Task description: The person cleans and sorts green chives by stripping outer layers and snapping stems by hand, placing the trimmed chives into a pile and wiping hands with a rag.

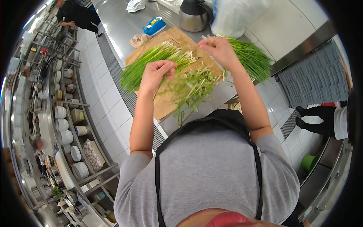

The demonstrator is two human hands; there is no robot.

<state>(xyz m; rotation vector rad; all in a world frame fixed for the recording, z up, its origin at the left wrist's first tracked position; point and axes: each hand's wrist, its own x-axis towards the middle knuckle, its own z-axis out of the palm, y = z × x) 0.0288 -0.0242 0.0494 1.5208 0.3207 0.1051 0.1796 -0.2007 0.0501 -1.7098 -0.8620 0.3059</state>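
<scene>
A large pile of long green chives [145, 62] with pale root ends lies on a brown paper sheet [162, 108]. My left hand [157, 75] is closed over the right side of this pile, fingers curled, and a thin green stalk shows below its palm. Higher and to the right, my right hand [219, 51] is pinched together above the paper's edge; what its fingertips hold is too small to name. Between and below my hands spreads a loose heap of pale, wilted trimmings [196, 83]. A second bunch of chives [249, 56] rests beyond my right wrist.
On the steel counter [119, 28] stand a blue tape dispenser [155, 25], a coil of twine [140, 40], a steel jug [194, 16] and a clear plastic bag [236, 17]. Shelves of dishes [64, 125] line the left. A person [77, 16] stands far left, another's legs [317, 120] at right.
</scene>
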